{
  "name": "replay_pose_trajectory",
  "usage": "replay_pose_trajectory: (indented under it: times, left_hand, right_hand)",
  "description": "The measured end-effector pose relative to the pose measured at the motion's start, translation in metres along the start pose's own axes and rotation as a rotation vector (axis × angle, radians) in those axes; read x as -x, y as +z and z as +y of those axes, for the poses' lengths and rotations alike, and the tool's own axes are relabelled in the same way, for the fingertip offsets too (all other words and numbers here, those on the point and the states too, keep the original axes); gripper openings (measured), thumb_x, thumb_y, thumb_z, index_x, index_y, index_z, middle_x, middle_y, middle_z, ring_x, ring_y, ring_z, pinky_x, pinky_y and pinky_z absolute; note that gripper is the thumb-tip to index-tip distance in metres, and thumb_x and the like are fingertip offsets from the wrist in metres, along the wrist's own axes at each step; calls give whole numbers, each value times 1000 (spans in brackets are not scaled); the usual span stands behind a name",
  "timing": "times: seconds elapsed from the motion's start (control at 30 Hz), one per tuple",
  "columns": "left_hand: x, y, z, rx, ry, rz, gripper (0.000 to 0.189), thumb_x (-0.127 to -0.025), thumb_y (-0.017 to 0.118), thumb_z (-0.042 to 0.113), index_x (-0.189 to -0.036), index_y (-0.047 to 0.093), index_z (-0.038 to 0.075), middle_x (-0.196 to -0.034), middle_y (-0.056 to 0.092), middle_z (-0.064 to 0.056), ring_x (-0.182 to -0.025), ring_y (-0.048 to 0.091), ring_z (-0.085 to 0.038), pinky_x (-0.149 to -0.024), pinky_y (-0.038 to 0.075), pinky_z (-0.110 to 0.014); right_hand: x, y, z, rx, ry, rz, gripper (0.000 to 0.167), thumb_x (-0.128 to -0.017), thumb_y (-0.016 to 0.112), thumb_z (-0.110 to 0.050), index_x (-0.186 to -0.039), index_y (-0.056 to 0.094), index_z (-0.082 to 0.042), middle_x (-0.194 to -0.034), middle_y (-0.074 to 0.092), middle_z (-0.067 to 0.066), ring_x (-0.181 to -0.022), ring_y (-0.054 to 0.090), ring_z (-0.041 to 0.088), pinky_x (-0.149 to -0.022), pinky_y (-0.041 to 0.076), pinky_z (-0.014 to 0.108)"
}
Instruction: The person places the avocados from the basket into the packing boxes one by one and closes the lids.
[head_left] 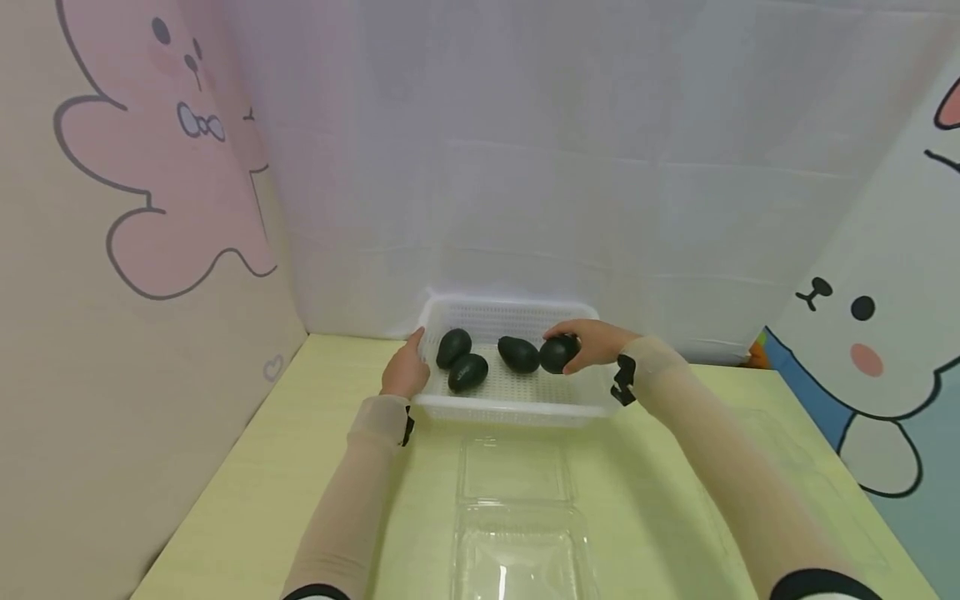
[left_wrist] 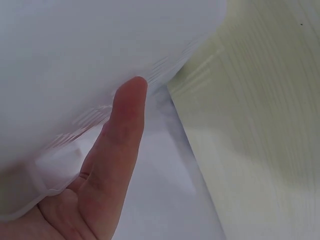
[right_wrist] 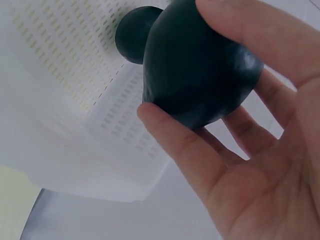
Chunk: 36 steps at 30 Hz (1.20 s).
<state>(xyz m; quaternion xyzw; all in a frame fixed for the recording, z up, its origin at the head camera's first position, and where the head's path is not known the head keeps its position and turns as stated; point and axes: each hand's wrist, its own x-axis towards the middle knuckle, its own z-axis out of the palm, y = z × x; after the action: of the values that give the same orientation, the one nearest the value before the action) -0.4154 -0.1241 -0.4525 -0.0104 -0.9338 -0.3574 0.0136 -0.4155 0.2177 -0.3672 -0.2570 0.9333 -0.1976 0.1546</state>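
Observation:
A white perforated plastic basket (head_left: 517,410) stands at the back of the table. My right hand (head_left: 596,342) grips a dark green avocado (head_left: 559,353) over its right side; in the right wrist view, thumb and fingers spread round the avocado (right_wrist: 200,70). Beside it lies another avocado (head_left: 518,355), partly behind the held one in the right wrist view. Two more avocados (head_left: 453,348) lie close together at the basket's left. My left hand (head_left: 406,371) holds the basket's left side, one straight finger (left_wrist: 125,115) along the outer wall. Its thumb is hidden in the left wrist view.
An open clear plastic clamshell box (head_left: 521,542) lies on the pale yellow table (head_left: 660,517) in front of the basket, between my forearms. White sheeting (head_left: 525,183) hangs right behind the basket. Walls with cartoon prints stand at left and right.

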Motion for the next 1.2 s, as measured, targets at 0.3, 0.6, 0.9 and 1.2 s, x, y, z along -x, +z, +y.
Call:
replay_pose_trajectory:
  times: [0.3,0.6,0.9,1.2]
  left_hand:
    - [-2,1,1,-10,-13,-7,68,-92,46,-1,-155,26,17,-80,61,-15,-54,34,-19,-48,30,-32]
    - [0,-3,3,-12,-5,-12,70,-90,47,-1,-155,26,14,-77,58,-16,-53,32,-17,-49,29,-31]
    - [-2,-4,6,-21,-10,-14,71,-90,47,-2,-155,25,15,-74,55,-15,-52,30,-17,-49,29,-32]
    - [3,-3,7,-38,-29,-5,68,-91,47,-1,-154,28,15,-114,65,-21,-61,40,-22,-54,33,-34]
  right_hand:
    - [7,-7,-3,17,-69,33,66,-79,80,-18,-140,52,-17,-145,46,10,-131,42,34,-100,38,53]
    - [20,-17,-15,10,-112,63,67,-78,81,-17,-138,54,-18,-144,47,9,-131,42,34,-100,38,53]
    - [28,-13,-18,-16,-145,68,68,-79,81,-21,-140,52,-20,-145,46,8,-132,41,33,-99,38,53]
    - [44,-6,-21,-109,-192,79,68,-78,81,-15,-139,53,-18,-143,46,9,-126,47,29,-89,50,36]
